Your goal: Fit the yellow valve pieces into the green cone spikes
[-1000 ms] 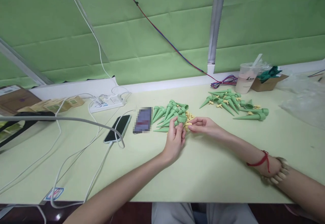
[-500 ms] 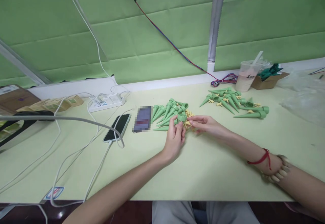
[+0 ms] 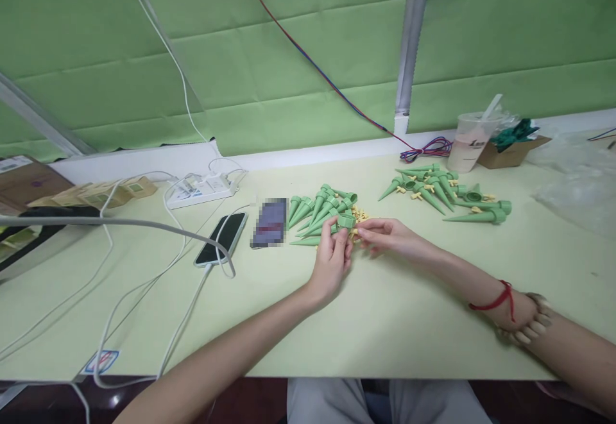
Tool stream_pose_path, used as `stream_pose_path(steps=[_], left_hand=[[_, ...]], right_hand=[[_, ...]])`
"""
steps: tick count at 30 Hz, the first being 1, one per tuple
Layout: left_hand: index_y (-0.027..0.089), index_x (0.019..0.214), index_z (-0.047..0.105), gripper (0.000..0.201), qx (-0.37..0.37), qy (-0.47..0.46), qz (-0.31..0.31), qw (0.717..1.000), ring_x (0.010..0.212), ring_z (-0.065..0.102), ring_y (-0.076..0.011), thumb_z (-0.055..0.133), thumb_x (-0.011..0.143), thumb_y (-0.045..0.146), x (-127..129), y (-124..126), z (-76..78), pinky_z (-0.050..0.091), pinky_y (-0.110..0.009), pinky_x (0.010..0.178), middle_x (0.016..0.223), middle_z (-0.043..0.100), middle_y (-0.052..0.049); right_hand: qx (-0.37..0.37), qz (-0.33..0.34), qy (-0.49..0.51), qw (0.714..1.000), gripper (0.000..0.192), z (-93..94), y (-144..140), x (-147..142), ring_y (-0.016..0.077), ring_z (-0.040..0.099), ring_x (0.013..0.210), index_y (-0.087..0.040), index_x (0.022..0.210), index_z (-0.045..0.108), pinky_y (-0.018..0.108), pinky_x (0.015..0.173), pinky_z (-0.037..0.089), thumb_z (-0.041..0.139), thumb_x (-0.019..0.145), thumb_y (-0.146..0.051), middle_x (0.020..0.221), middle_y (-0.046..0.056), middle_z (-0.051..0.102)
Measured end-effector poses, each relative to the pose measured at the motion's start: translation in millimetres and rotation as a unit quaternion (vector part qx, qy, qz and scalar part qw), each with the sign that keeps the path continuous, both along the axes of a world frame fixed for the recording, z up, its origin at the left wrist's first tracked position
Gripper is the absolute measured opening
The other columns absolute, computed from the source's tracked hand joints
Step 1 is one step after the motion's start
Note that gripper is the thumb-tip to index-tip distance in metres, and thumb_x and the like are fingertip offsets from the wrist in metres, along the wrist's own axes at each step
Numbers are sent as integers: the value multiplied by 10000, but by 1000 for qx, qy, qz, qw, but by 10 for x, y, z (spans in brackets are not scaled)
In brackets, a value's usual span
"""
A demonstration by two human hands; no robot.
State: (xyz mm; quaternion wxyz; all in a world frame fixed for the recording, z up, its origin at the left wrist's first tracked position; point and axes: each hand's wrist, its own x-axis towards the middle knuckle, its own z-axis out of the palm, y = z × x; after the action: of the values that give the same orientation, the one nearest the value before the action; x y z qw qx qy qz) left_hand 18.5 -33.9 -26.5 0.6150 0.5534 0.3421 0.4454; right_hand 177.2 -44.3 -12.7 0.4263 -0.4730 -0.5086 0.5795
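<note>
Mid-tabletop (image 3: 409, 321), left hand (image 3: 332, 258) grips a green plastic ring-collared piece (image 3: 345, 221), seemingly to keep it steady, while right hand (image 3: 386, 234) pinches a small yellow plastic stub (image 3: 355, 232) just right of it, green conical plastic spikes (image 3: 319, 208) heaped far left.

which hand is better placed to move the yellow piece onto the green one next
Probably the right hand: its fingers pinch a yellow piece beside the green piece, which the left hand is holding.

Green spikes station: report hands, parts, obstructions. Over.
Left hand holds green spike, wide end showing. Right hand pinches yellow piece beside it. Loose spikes crowd just beyond.
</note>
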Motion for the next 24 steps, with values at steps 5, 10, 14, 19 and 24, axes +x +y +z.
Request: stream_pose_path(steps=[5,10,14,19,24], left_hand=[[259,1107,353,394,2,1,-9,1000,332,260,-18,470,820,503,0,14,-9,212,-125,329,541,366,108],[258,1073,350,371,3,9,-6,1000,315,274,-18,458,823,510,0,33,-9,204,-117,313,540,357,112],[265,1098,318,388,-10,4,7,1000,312,272,-18,441,829,516,-8,58,-11,191,-112,304,549,363,114],[272,1096,317,396,-17,1,22,1000,306,273,-17,446,822,527,-14,77,-6,179,-111,294,555,361,114],[276,1088,326,402,-16,-6,20,1000,306,270,-14,454,812,539,-10,62,-2,178,-110,294,558,362,112]], right_hand=[[54,-37,-47,997,412,-10,13,3,152,624,783,-160,955,676,236,630,488,710,649,-433,892,69,689],[168,-88,-135,973,336,-4,-7,-41,170,622,719,-159,878,702,279,603,498,687,659,-413,883,72,678],[270,-134,-163,939,143,-40,31,0,196,616,832,-187,744,703,286,639,506,664,677,-306,865,64,673],[251,-175,-196,932,162,-70,113,132,186,614,761,-175,770,681,260,560,483,630,705,-315,820,64,677],[193,-181,-246,932,308,-116,154,179,166,603,640,-161,865,668,257,550,467,600,740,-434,717,62,676]])
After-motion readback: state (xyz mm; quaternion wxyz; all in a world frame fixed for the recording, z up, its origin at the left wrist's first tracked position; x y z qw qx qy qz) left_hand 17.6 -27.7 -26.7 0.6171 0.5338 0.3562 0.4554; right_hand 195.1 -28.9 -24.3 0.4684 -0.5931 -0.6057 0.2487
